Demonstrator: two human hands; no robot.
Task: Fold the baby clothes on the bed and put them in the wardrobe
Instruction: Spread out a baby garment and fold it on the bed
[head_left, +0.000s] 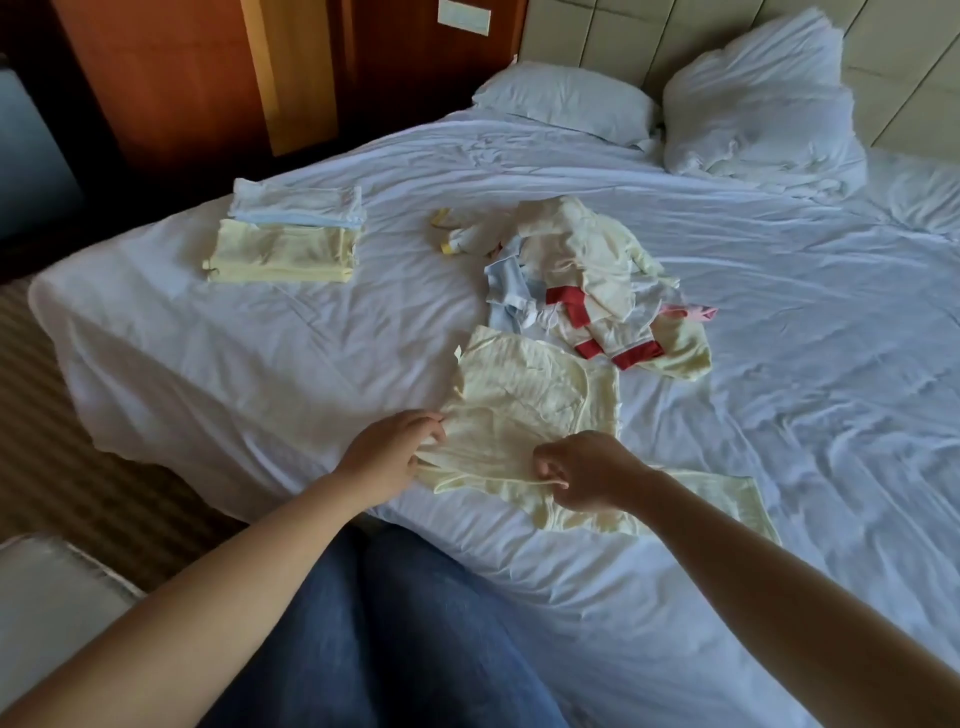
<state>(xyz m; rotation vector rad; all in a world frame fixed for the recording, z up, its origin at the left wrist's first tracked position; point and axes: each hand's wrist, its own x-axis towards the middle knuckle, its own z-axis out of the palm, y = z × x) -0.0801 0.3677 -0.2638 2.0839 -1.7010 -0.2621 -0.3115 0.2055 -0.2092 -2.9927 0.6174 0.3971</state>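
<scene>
Near the bed's (779, 364) six-o'clock edge, the left hand (395, 447) pinches the pale yellow garment (540, 410). The right hand (587, 470), fingers curled, seems to grip its hem. The unfolded pile (587, 280) lies at twelve o'clock from it.

Wrinkled white bed (727, 322) beneath both hands. Far beyond right hand (592, 470): flat white pillow (566, 101), crumpled white pillow (758, 109), beige padded headboard (597, 31). Far beyond left hand (387, 452): reddish wood panelling (156, 78), small white wall plate (464, 15). Left of left hand, below bed edge: brown striped carpet (31, 415). Nearer, lower left: pale cushioned seat (41, 597). Soft, dim light.
</scene>
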